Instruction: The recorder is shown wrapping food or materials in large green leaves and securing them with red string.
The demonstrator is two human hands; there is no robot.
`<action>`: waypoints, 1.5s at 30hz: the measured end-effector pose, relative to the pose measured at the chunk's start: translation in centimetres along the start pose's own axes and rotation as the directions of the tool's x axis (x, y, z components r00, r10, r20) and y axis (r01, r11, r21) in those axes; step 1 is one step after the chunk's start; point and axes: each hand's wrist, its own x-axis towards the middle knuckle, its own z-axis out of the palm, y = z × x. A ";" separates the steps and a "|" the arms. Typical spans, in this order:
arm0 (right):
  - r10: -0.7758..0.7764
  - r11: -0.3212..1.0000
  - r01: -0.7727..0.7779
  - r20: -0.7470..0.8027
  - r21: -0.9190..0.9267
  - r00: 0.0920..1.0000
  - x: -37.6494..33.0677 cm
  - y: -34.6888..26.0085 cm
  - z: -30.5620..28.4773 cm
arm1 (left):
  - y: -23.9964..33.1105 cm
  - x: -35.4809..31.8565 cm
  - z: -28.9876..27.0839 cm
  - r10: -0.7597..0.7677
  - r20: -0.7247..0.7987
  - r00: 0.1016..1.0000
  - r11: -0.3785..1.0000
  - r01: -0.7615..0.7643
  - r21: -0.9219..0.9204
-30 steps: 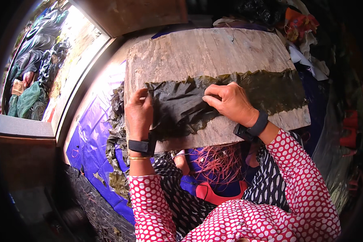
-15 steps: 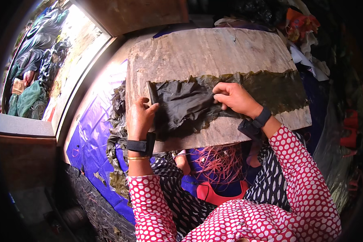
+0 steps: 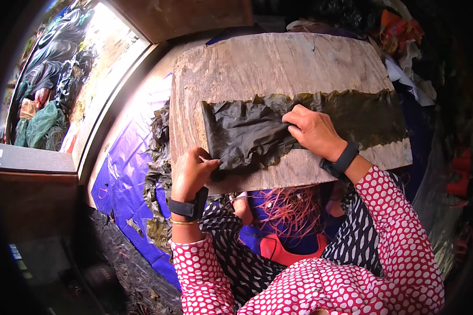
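A long, wrinkled, dark green-brown kelp sheet (image 3: 252,126) lies across a wooden board (image 3: 236,63) in front of me. Its left half is almost black and crumpled, while the right stretch looks flatter. My left hand (image 3: 193,170) has its thumb and forefinger closed at the sheet's lower left corner. Near the middle of the sheet, my right hand (image 3: 315,131) presses its fingers together on the folded surface. The fingertips of that hand are partly hidden.
Blue plastic sheeting (image 3: 129,173) with dark kelp scraps (image 3: 160,152) spreads left of the board. Below the board's near edge lies a tangle of red strings (image 3: 291,210) beside a red plastic piece (image 3: 278,247). An opening at far left shows netting (image 3: 42,126).
My left hand has moved down along the sheet's left edge to its lower corner and closed there. My right hand stays near the middle, fingers closer together. The whole view has shifted slightly.
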 end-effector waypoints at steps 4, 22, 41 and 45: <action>0.010 0.999 -0.008 -0.055 0.044 0.998 0.1 -0.1 0.4 | -0.7 0.0 -0.1 0.033 0.074 0.997 0.999 -0.032 -0.021; 0.088 0.996 -0.086 -0.086 0.027 0.992 -0.2 0.7 0.3 | 0.7 5.0 2.0 0.140 -0.367 0.920 0.986 -0.096 0.134; 0.028 0.991 -0.022 -0.045 0.130 0.999 -1.3 1.3 -1.0 | -8.0 5.6 -2.9 0.007 -0.617 0.787 0.974 0.134 0.181; 0.035 0.990 -0.030 -0.035 0.136 0.999 -1.6 1.5 -1.3 | -6.3 5.3 -2.0 0.237 -0.731 0.640 0.939 0.042 0.341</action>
